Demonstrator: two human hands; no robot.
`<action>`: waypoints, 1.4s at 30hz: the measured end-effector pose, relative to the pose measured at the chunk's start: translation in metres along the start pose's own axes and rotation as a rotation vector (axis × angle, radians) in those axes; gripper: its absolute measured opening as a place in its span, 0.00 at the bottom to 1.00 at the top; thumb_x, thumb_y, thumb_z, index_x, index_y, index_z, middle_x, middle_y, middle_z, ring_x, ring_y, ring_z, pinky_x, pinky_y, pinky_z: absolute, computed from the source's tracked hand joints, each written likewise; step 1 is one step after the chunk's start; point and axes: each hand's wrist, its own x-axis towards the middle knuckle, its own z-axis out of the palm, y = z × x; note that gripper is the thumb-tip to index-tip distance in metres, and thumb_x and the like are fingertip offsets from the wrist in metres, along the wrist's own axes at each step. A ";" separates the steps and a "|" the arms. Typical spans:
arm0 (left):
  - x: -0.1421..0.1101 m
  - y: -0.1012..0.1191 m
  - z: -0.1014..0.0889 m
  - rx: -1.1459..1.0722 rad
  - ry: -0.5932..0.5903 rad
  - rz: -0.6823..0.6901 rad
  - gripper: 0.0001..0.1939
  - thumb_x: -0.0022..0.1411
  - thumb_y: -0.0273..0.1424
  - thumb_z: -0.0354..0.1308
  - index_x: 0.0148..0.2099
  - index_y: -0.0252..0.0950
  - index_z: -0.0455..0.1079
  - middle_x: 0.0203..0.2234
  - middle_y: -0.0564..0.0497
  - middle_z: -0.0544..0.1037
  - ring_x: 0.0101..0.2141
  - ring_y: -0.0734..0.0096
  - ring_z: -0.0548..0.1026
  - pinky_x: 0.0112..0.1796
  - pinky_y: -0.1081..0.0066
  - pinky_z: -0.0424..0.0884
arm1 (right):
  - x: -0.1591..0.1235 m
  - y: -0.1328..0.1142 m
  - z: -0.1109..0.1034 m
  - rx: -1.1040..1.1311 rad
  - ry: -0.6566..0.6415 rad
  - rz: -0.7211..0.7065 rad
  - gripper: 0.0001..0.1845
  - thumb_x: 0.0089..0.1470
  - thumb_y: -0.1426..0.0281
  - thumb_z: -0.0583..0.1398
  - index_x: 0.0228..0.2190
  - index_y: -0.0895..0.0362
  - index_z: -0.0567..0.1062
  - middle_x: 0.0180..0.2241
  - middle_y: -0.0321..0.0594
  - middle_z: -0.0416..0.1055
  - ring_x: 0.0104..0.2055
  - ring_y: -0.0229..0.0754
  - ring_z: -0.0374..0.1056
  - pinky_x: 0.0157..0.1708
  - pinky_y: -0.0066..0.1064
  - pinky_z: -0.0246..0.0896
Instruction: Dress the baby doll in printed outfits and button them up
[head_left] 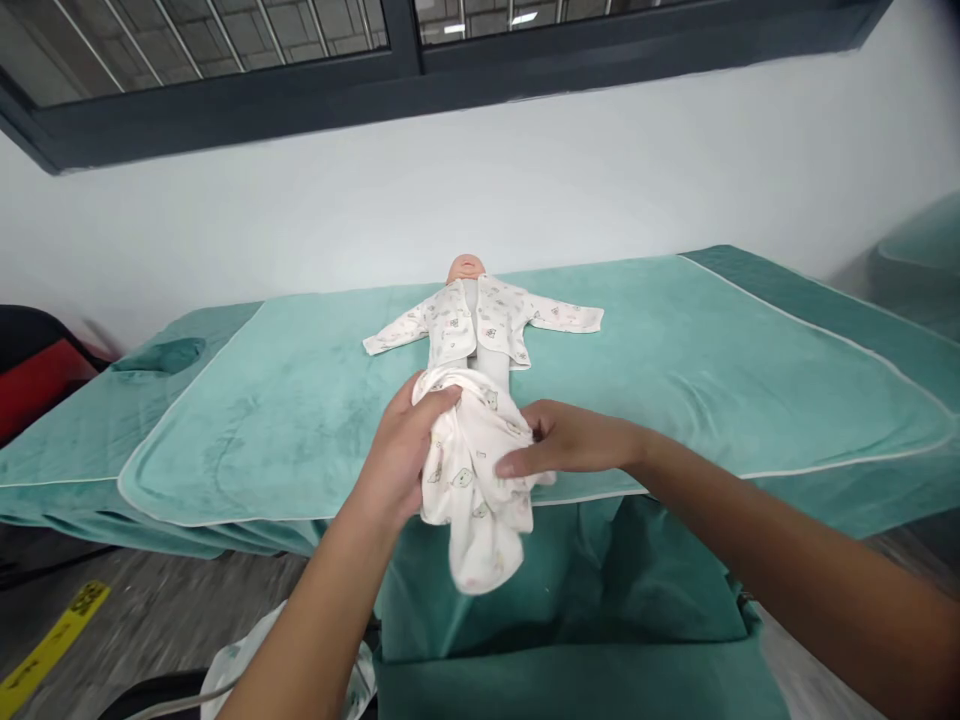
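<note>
A baby doll (466,268) lies on its back on a teal towel (300,420) covering a table. It wears a white printed jacket (491,320), open at the front, sleeves spread out. White printed baby trousers (472,480) cover its lower half and hang over the table's near edge. My left hand (405,445) grips the trousers' waistband on the left. On the right side my right hand (559,438) pinches the same cloth, fingers curled around it.
The towel's white-piped edge (825,330) runs along the table's right. A red and black object (34,370) stands at the far left. A white cloth (247,655) lies on the floor below, by yellow tape (52,645). A white wall is behind.
</note>
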 end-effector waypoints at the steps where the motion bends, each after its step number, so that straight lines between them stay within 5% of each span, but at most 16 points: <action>1: 0.000 -0.001 -0.001 -0.018 -0.041 -0.038 0.18 0.54 0.37 0.68 0.45 0.35 0.73 0.30 0.51 0.79 0.29 0.66 0.77 0.32 0.70 0.72 | 0.000 0.002 0.001 0.059 0.061 -0.022 0.15 0.53 0.58 0.66 0.38 0.55 0.81 0.40 0.39 0.79 0.42 0.45 0.74 0.43 0.35 0.68; 4: -0.001 -0.005 -0.006 0.032 -0.198 -0.139 0.24 0.53 0.39 0.70 0.50 0.34 0.74 0.35 0.45 0.82 0.34 0.59 0.80 0.37 0.65 0.74 | 0.005 0.006 0.006 0.333 0.353 -0.138 0.16 0.54 0.58 0.67 0.37 0.57 0.81 0.39 0.40 0.79 0.40 0.43 0.75 0.43 0.33 0.68; 6: -0.003 -0.007 -0.010 0.117 -0.323 -0.217 0.26 0.49 0.35 0.73 0.50 0.33 0.76 0.37 0.43 0.83 0.37 0.56 0.81 0.40 0.64 0.75 | 0.009 0.006 0.011 0.485 0.434 -0.180 0.17 0.53 0.58 0.67 0.38 0.58 0.80 0.38 0.42 0.79 0.39 0.42 0.75 0.41 0.32 0.68; 9: -0.005 -0.012 -0.015 0.168 -0.413 -0.303 0.27 0.49 0.32 0.74 0.51 0.34 0.76 0.42 0.42 0.82 0.42 0.54 0.81 0.44 0.62 0.75 | 0.015 0.011 0.019 0.627 0.433 -0.168 0.20 0.54 0.56 0.66 0.41 0.58 0.79 0.39 0.44 0.79 0.38 0.44 0.75 0.40 0.34 0.69; 12: -0.002 -0.023 -0.019 0.034 -0.279 -0.245 0.25 0.53 0.35 0.71 0.52 0.34 0.75 0.43 0.42 0.82 0.43 0.55 0.81 0.46 0.62 0.75 | 0.018 0.026 0.029 0.686 0.446 -0.104 0.25 0.54 0.50 0.64 0.42 0.58 0.78 0.37 0.44 0.79 0.35 0.43 0.74 0.38 0.34 0.69; 16: 0.005 -0.044 -0.023 -0.096 -0.085 -0.173 0.23 0.52 0.36 0.71 0.47 0.30 0.75 0.39 0.40 0.83 0.39 0.52 0.81 0.42 0.62 0.76 | 0.017 0.054 0.040 0.467 0.137 0.013 0.25 0.49 0.54 0.69 0.42 0.59 0.79 0.37 0.41 0.78 0.36 0.41 0.73 0.37 0.30 0.68; 19: 0.006 -0.058 -0.028 -0.066 -0.150 -0.247 0.24 0.55 0.39 0.69 0.50 0.30 0.74 0.39 0.39 0.83 0.41 0.51 0.81 0.43 0.61 0.76 | 0.016 0.066 0.043 0.416 0.029 0.025 0.26 0.47 0.59 0.71 0.47 0.56 0.79 0.43 0.41 0.78 0.43 0.42 0.73 0.44 0.32 0.68; 23: 0.001 -0.063 -0.045 0.074 -0.372 -0.379 0.29 0.52 0.39 0.71 0.53 0.31 0.74 0.41 0.41 0.82 0.42 0.55 0.80 0.42 0.65 0.75 | 0.017 0.073 0.039 0.659 0.318 -0.068 0.25 0.53 0.54 0.67 0.48 0.56 0.78 0.44 0.44 0.78 0.44 0.44 0.74 0.45 0.35 0.69; 26: -0.005 -0.063 -0.057 0.195 -0.560 -0.473 0.29 0.47 0.34 0.75 0.52 0.32 0.75 0.43 0.43 0.82 0.44 0.57 0.79 0.46 0.66 0.73 | 0.015 0.086 0.045 0.708 0.372 -0.071 0.25 0.54 0.52 0.65 0.46 0.57 0.78 0.46 0.46 0.77 0.46 0.47 0.73 0.46 0.37 0.69; 29: -0.008 -0.070 -0.063 0.237 -0.479 -0.431 0.27 0.50 0.35 0.73 0.52 0.34 0.75 0.42 0.47 0.82 0.45 0.59 0.77 0.48 0.66 0.72 | 0.007 0.110 0.064 0.600 0.355 -0.006 0.24 0.53 0.53 0.66 0.46 0.54 0.78 0.47 0.44 0.77 0.48 0.49 0.72 0.51 0.41 0.66; 34: -0.011 -0.092 -0.060 0.370 -0.207 -0.248 0.17 0.52 0.34 0.68 0.44 0.34 0.74 0.34 0.50 0.80 0.38 0.63 0.76 0.43 0.67 0.71 | -0.010 0.142 0.093 0.561 0.076 0.052 0.25 0.48 0.56 0.70 0.46 0.54 0.79 0.43 0.43 0.78 0.47 0.51 0.73 0.50 0.44 0.67; 36: -0.009 -0.092 -0.052 0.458 -0.134 -0.146 0.13 0.52 0.32 0.64 0.41 0.34 0.74 0.34 0.51 0.80 0.37 0.64 0.75 0.42 0.68 0.70 | -0.008 0.142 0.091 0.484 0.188 0.043 0.24 0.50 0.56 0.68 0.47 0.54 0.78 0.45 0.42 0.77 0.48 0.51 0.72 0.51 0.44 0.66; 40: 0.005 -0.075 -0.032 0.619 -0.029 0.042 0.09 0.55 0.30 0.58 0.40 0.36 0.72 0.33 0.53 0.79 0.37 0.63 0.75 0.40 0.68 0.70 | 0.013 0.130 0.066 0.203 0.696 0.000 0.19 0.56 0.56 0.62 0.43 0.56 0.79 0.44 0.42 0.78 0.46 0.50 0.72 0.51 0.44 0.66; 42: 0.018 -0.066 -0.024 0.717 -0.029 0.115 0.09 0.57 0.31 0.56 0.40 0.36 0.72 0.34 0.52 0.80 0.38 0.62 0.76 0.41 0.67 0.70 | 0.026 0.124 0.054 0.116 0.846 -0.043 0.18 0.57 0.58 0.60 0.43 0.55 0.79 0.45 0.41 0.78 0.49 0.51 0.72 0.55 0.45 0.64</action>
